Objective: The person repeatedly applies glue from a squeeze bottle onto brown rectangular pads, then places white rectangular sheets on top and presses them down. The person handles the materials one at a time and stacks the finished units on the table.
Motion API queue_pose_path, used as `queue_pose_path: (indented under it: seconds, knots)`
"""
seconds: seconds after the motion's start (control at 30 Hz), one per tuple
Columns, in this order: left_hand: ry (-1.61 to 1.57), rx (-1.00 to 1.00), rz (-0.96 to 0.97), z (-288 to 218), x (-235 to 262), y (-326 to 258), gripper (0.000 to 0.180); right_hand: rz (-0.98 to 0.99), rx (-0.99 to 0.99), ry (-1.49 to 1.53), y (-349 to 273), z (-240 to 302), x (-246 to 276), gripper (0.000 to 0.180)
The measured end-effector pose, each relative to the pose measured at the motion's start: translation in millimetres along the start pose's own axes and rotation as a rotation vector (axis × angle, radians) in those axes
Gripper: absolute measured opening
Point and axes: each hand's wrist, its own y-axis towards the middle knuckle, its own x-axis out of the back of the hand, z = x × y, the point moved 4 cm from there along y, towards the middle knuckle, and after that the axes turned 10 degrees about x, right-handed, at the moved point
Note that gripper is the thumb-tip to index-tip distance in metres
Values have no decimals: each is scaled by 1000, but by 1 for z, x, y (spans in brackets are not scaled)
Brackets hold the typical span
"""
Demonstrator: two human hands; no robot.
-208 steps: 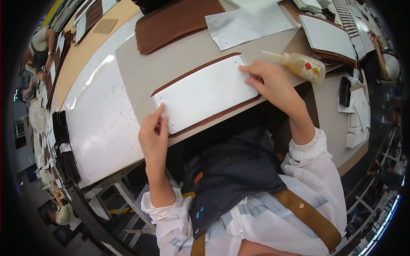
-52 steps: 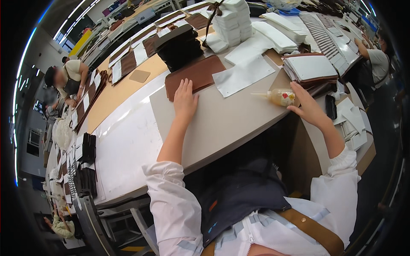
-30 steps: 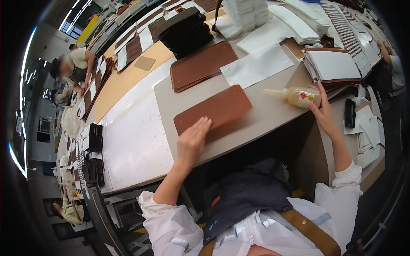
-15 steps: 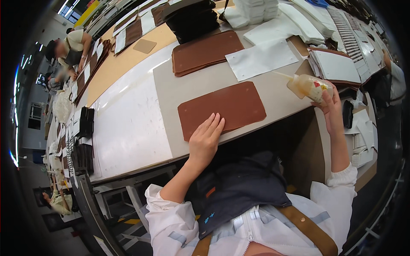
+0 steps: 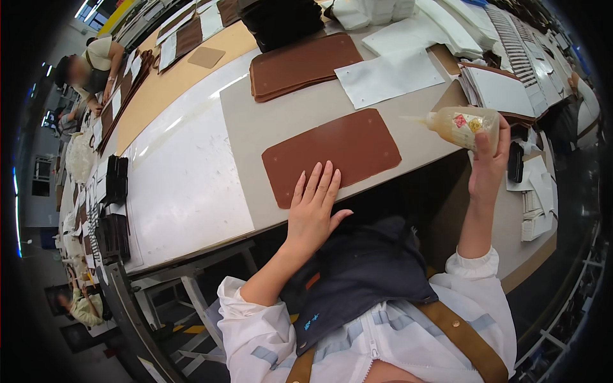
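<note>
A brown leather-like panel (image 5: 332,147) with cut corners lies flat near the table's front edge. My left hand (image 5: 314,207) rests on its lower edge, fingers spread and holding nothing. Off to the right, my right hand (image 5: 490,156) is wrapped round a translucent squeeze bottle (image 5: 469,126) of yellowish liquid, held on its side above the table edge. Its thin nozzle points left, toward the panel's right end, without touching it. Behind the panel sit a stack of similar brown panels (image 5: 303,67) and a white sheet (image 5: 388,78), whose left corner meets the stack.
A tall black stack (image 5: 281,25) and white bundles (image 5: 377,11) stand at the back. White-topped brown pieces (image 5: 501,92) are piled at the right. Black pieces (image 5: 115,204) line the table's left end. Another person (image 5: 96,70) works at the far left.
My left hand has opened wider, thumb now spread, at the panel's lower edge. The bottle has levelled out, its nozzle turned toward the panel. The view has shifted slightly.
</note>
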Motion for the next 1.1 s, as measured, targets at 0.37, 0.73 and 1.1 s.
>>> queue_pose_path:
  seconds: [0.37, 0.73, 1.1]
  knots:
    - [-261, 39, 2, 16, 18, 5, 59, -5, 15, -44, -7, -34, -18, 59]
    - [-91, 621, -498, 142, 62, -37, 28, -71, 56, -122, -7, -42, -39, 44]
    - [-33, 691, -615, 144, 58, -55, 24, -70, 36, -117, -11, -54, -35, 38]
